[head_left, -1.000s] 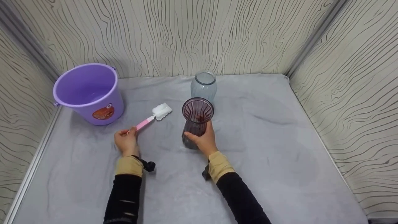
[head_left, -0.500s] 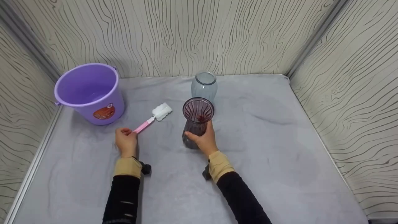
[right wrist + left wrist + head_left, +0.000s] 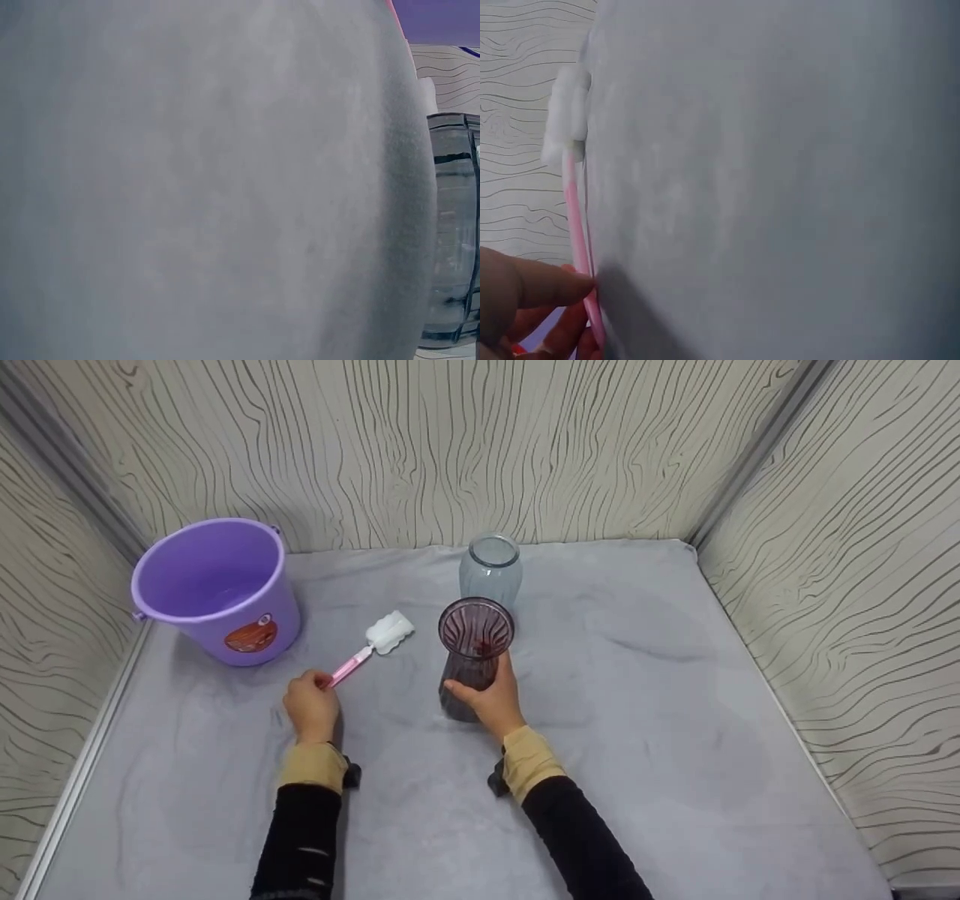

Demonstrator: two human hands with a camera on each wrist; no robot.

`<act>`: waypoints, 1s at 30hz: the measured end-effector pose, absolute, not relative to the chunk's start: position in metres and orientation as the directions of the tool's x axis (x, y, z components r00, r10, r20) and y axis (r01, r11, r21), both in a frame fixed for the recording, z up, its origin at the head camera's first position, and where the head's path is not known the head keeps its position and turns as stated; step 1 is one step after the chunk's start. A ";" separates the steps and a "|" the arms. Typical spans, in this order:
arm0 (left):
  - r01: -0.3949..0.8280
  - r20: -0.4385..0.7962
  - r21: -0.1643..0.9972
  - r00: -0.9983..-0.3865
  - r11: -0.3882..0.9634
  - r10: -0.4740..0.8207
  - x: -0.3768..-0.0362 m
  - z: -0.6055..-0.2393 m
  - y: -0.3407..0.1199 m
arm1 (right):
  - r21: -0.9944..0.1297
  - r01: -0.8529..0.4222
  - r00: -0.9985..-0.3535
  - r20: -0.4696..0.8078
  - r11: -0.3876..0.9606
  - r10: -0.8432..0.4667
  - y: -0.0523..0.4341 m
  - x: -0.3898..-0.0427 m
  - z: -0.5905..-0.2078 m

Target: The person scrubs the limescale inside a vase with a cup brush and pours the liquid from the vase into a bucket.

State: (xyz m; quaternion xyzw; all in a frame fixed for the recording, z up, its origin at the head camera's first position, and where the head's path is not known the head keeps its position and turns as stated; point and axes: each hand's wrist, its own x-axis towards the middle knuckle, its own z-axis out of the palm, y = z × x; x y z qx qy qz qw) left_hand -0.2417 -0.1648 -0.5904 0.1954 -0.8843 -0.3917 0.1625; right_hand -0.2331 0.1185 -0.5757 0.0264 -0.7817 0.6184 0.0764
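Note:
My left hand (image 3: 311, 709) pinches the handle end of a sponge brush (image 3: 351, 666). Its handle is pink and its white sponge head (image 3: 390, 632) points up and right. In the left wrist view, thumb and fingers meet on the pink handle (image 3: 577, 232). My right hand (image 3: 499, 701) grips the waist of a ribbed purple glass vase (image 3: 459, 701), thumb in front and fingers behind it. The vase stands upright with its flared mouth upward; some fingers show dimly through the glass. In the right wrist view, only a strip of clear-looking glass shows at the right edge.
Behind the purple vase stands a pale blue glass vase (image 3: 491, 574), partly covered by it in the head view. A purple bucket (image 3: 281, 615) with an orange label is at the back left. Grey cloth (image 3: 637, 697) covers the table, and patterned walls (image 3: 600, 450) enclose it.
My left hand has shifted slightly right and its fingers have changed their hold on the brush handle. The brush has barely moved. The right hand and purple vase stay in place.

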 end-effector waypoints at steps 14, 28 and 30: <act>-0.263 0.035 0.751 -0.900 0.606 -0.434 -0.241 -0.584 -0.172 | -0.961 -0.152 -0.984 0.168 0.233 0.052 0.118 -0.233 -0.575; -0.323 -0.105 0.721 -0.925 0.613 -0.364 -0.246 -0.567 -0.176 | -0.962 -0.151 -0.985 0.165 0.228 0.046 0.118 -0.233 -0.575; -0.329 -0.108 0.712 -0.924 0.620 -0.366 -0.246 -0.565 -0.173 | -0.961 -0.150 -0.985 0.165 0.231 0.047 0.118 -0.233 -0.575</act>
